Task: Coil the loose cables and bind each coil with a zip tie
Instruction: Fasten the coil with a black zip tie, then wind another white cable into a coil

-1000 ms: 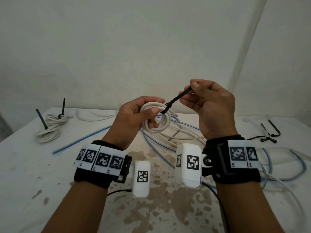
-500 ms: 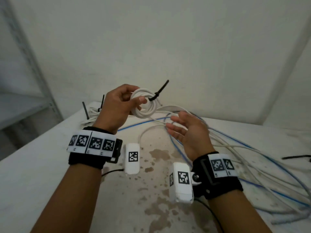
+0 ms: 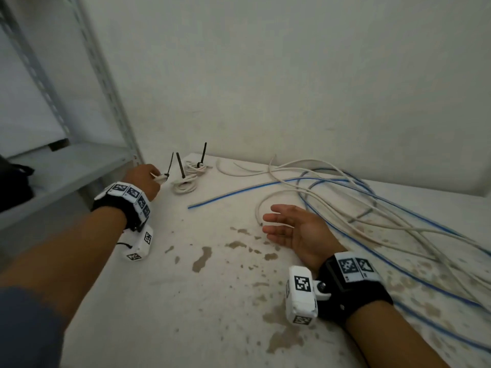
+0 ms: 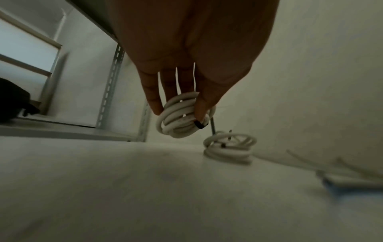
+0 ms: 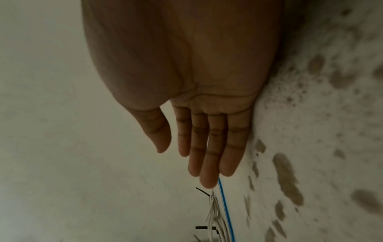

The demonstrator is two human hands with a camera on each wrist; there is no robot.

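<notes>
Head view: left hand (image 3: 143,179) gripping small white coiled cable (image 3: 160,178) near far left corner of stained white desk (image 3: 218,301), black zip tie (image 3: 170,163) tail pointing up. Right hand (image 3: 295,229) flat, fingers straight, holding nothing.

Left wrist view: fingers (image 4: 207,101) curled around coil (image 4: 180,117), just above desk surface.

Right wrist view: straight fingers (image 5: 209,157), palm bare.

Bare storeroom/workshop corner: slotted metal shelving (image 3: 106,83), stained white table (image 3: 202,301), plain plaster walls (image 3: 292,75).

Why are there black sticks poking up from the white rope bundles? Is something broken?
Nothing is broken. Those are the long untrimmed tails of the zip ties on the coiled cables. The table does have brown blotchy stains.
</notes>
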